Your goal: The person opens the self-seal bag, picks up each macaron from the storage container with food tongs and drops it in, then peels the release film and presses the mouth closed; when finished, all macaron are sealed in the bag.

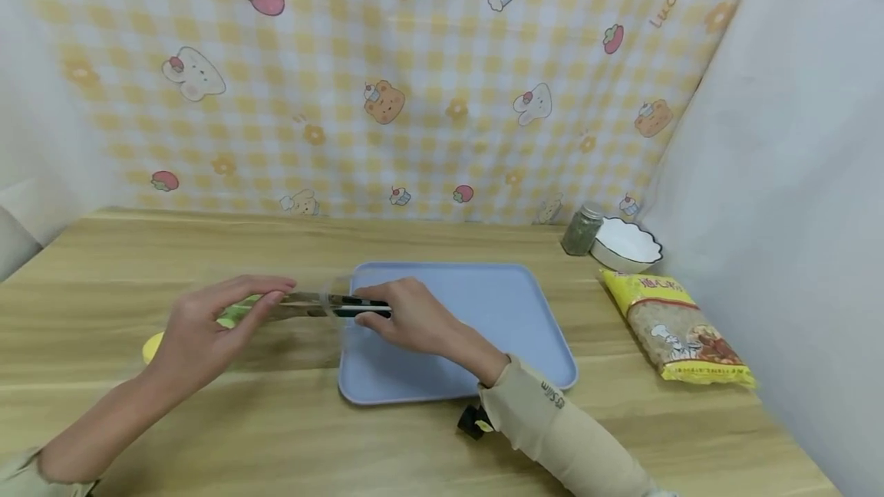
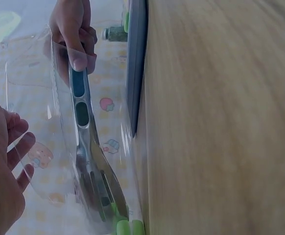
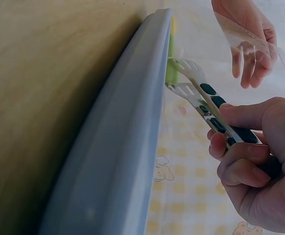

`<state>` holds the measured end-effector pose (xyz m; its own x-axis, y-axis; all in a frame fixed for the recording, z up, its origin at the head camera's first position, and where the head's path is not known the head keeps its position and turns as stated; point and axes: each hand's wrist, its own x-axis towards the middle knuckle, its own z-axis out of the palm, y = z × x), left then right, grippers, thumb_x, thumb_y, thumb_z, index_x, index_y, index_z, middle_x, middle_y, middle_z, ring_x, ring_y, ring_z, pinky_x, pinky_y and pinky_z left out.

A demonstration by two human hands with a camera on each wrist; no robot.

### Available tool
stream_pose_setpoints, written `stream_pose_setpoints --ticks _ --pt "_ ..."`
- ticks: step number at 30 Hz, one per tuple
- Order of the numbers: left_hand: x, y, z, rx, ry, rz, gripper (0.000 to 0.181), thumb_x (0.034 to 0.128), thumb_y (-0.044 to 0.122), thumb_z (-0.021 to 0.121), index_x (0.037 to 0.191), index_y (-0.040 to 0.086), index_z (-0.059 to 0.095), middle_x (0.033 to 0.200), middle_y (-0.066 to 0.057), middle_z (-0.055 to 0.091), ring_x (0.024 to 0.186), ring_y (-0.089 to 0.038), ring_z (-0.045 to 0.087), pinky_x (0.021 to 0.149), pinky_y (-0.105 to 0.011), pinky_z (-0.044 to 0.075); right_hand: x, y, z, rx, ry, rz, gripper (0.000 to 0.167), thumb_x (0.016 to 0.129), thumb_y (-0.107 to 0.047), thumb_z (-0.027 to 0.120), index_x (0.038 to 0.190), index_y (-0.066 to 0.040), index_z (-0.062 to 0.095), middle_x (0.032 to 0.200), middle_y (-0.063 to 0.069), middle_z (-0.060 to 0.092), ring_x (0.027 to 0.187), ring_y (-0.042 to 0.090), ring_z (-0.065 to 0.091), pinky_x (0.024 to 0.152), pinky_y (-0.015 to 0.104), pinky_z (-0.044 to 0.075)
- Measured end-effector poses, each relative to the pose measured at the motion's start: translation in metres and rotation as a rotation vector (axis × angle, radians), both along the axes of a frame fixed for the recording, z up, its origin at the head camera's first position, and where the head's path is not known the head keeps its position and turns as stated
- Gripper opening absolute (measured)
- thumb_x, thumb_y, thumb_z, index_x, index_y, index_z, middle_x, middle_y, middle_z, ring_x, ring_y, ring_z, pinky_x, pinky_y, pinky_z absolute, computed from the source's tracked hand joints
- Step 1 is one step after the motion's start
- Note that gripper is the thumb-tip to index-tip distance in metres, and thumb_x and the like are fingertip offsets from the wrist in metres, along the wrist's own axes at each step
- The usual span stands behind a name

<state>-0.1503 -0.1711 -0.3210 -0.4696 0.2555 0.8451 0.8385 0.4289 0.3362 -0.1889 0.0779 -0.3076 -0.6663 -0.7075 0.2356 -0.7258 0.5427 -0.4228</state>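
Observation:
My right hand (image 1: 414,317) grips the handle end of metal tongs (image 3: 206,100) with dark green inlays, above the left part of a blue tray (image 1: 456,328). The slotted heads of the tongs point left, inside a clear plastic bag (image 2: 35,83). My left hand (image 1: 210,328) pinches the bag's film near its mouth, to the left of the tray. Light green pieces (image 2: 128,227) lie by the tong heads; whether the tongs touch them I cannot tell. A yellow piece (image 1: 152,347) shows partly behind my left hand.
On the right lies a yellow-edged food packet (image 1: 691,328). Behind it stand a white scalloped bowl (image 1: 625,244) and a jar of green flakes (image 1: 582,230). A small black object (image 1: 473,422) lies by the tray's front edge, partly under my right sleeve. A checked cloth hangs at the back.

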Motion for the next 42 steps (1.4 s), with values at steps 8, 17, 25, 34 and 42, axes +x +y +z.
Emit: stream_pose_setpoints --ticks 8,17,25,34,42 --pt "0.000 0.002 0.003 0.026 0.003 -0.018 0.012 0.0862 0.003 0.065 0.096 0.000 0.071 0.094 -0.008 0.070 0.095 -0.001 0.062 0.082 -0.011 0.044 -0.001 -0.004 0.000 0.047 -0.002 -0.004 0.033 0.092 -0.022 0.061 0.121 -0.006 0.062 0.108 0.008 0.067 0.040 0.004 0.024 0.056 0.017 0.034" --pt "-0.001 0.002 0.002 0.007 0.004 -0.026 0.013 0.0864 0.004 0.065 0.098 0.001 0.071 0.096 -0.008 0.070 0.096 -0.004 0.062 0.083 -0.013 0.044 0.001 -0.002 -0.003 0.046 0.005 -0.009 0.034 0.092 -0.022 0.061 0.121 -0.005 0.062 0.113 0.009 0.065 0.044 0.003 0.033 0.061 0.017 0.037" --pt "-0.004 -0.001 0.001 0.034 0.047 0.013 0.013 0.0879 0.008 0.064 0.096 0.000 0.072 0.094 -0.008 0.070 0.095 -0.001 0.062 0.083 -0.012 0.044 0.002 0.021 0.003 0.018 0.024 -0.022 0.036 0.091 -0.022 0.063 0.122 -0.004 0.061 0.109 0.010 0.066 0.041 0.003 0.032 0.060 0.020 0.040" --pt "-0.005 -0.001 0.003 0.036 0.054 0.013 0.012 0.0861 0.005 0.065 0.094 -0.001 0.072 0.091 -0.009 0.070 0.092 0.001 0.062 0.082 -0.011 0.044 0.021 0.099 0.020 -0.012 0.024 -0.018 0.035 0.088 -0.019 0.066 0.120 -0.003 0.062 0.075 -0.003 0.063 0.044 -0.001 0.028 0.053 0.021 0.038" --pt "-0.003 0.001 0.005 0.041 0.055 0.003 0.010 0.0859 0.004 0.065 0.092 -0.002 0.071 0.089 -0.012 0.070 0.093 0.000 0.062 0.082 -0.012 0.044 0.040 0.176 0.045 -0.001 -0.047 -0.013 0.037 0.090 -0.019 0.064 0.121 -0.001 0.060 0.096 0.000 0.067 0.046 -0.004 0.035 0.048 0.021 0.042"
